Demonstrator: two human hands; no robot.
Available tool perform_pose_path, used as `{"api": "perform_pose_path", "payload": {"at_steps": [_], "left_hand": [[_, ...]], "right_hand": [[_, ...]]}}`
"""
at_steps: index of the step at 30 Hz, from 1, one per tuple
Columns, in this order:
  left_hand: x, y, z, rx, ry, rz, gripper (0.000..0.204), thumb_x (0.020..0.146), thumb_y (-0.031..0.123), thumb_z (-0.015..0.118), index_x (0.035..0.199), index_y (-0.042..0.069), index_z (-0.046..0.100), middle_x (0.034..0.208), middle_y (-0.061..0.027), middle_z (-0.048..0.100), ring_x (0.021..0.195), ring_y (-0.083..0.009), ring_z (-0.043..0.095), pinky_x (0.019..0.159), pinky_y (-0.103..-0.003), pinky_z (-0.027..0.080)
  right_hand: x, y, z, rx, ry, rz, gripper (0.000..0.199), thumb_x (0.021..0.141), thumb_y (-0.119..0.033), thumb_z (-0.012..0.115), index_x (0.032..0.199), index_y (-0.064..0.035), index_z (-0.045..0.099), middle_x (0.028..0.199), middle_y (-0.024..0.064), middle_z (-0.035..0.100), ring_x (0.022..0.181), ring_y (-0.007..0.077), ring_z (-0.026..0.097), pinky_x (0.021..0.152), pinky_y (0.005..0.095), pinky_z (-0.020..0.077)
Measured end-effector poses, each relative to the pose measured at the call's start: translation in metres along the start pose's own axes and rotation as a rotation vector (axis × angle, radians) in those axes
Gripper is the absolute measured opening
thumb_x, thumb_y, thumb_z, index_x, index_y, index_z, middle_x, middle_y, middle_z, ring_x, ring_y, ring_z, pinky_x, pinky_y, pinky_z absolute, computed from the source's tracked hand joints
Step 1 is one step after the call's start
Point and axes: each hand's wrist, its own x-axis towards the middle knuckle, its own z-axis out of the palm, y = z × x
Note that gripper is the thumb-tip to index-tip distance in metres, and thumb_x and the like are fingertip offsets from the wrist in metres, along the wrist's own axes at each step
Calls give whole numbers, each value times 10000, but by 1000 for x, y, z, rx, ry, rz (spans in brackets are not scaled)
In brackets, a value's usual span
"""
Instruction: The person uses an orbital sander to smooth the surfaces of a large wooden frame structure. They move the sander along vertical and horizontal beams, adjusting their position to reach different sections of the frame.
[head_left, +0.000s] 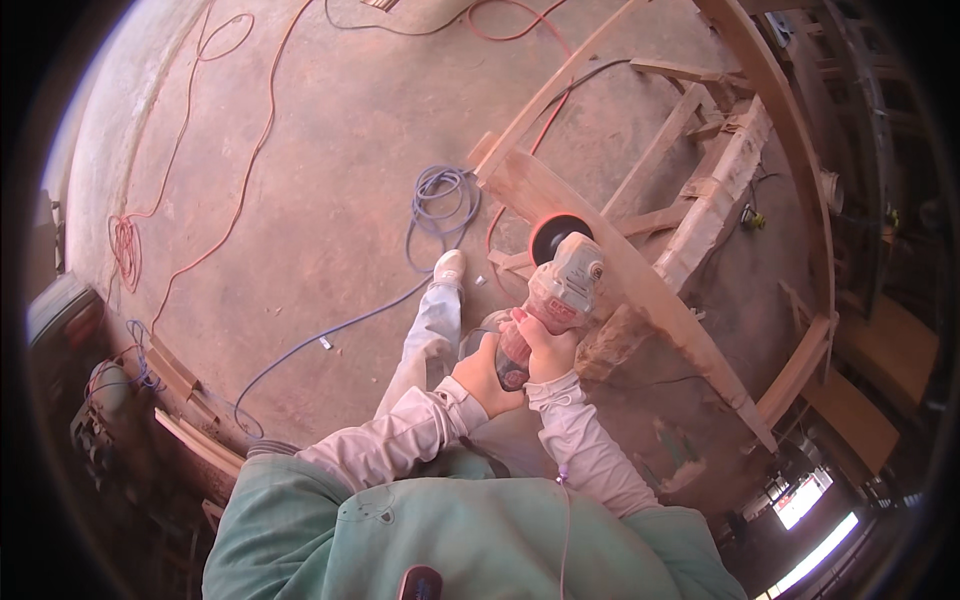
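Note:
Both my hands grip a dusty angle grinder (568, 284) fitted with a round black disc (553, 240) that has an orange edge. My left hand (484, 378) is closed around the rear of its body. Further forward, my right hand (547, 350) is wrapped on the body, thumb on top. The disc lies at the near edge of a wide wooden board (655, 300), part of a large wooden frame; whether it touches the wood I cannot tell. Part of the grinder's handle is hidden beneath my fingers.
A wooden trestle (715, 205) stands under the frame. A coiled blue cord (440, 203) and an orange cord (262, 135) lie across the concrete floor. A dusty machine (105, 410) and wood strips (195, 440) are at the left. A curved wooden rail (800, 150) rises at the right.

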Motion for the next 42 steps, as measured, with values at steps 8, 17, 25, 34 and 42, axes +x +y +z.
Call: {"api": "perform_pose_path", "payload": {"at_steps": [8, 17, 25, 34, 42], "left_hand": [[0, -5, -38, -178, 173, 66, 729, 628, 245, 826, 1179, 15, 408, 1054, -169, 614, 971, -261, 618, 819, -369, 489], [4, -4, -18, -49, 117, 37, 726, 621, 273, 804, 1175, 30, 403, 965, -193, 634, 913, -342, 644, 788, -393, 502], [9, -2, -13, -108, 164, 106, 725, 617, 303, 824, 1140, 23, 408, 940, -185, 647, 880, -298, 662, 762, -383, 512], [30, 29, 76, 296, -287, 28, 744, 616, 336, 753, 1165, 8, 374, 850, -257, 637, 830, -440, 630, 745, -460, 508], [17, 1, 41, -82, 84, 112, 748, 606, 304, 846, 1144, 29, 405, 968, -164, 640, 909, -281, 650, 774, -372, 507]], "right_hand": [[22, 4, 55, -190, -86, -181, 227, 738, -46, 712, 906, 1, 569, 856, 39, 634, 684, 90, 607, 602, 257, 507], [16, 1, 19, -38, -116, -3, 244, 741, -46, 742, 928, -17, 588, 791, 13, 633, 661, 88, 601, 582, 248, 483], [20, -4, 30, -101, -53, -31, 283, 700, -71, 757, 910, -2, 581, 812, 56, 649, 694, 112, 623, 638, 273, 508], [-26, -17, -95, 138, 331, -22, 271, 816, -135, 630, 973, 75, 566, 896, 153, 622, 757, 235, 643, 700, 360, 552], [11, -2, -25, -27, 50, -176, 172, 745, -52, 716, 847, 2, 588, 782, 49, 627, 636, 118, 589, 607, 264, 494]]}}
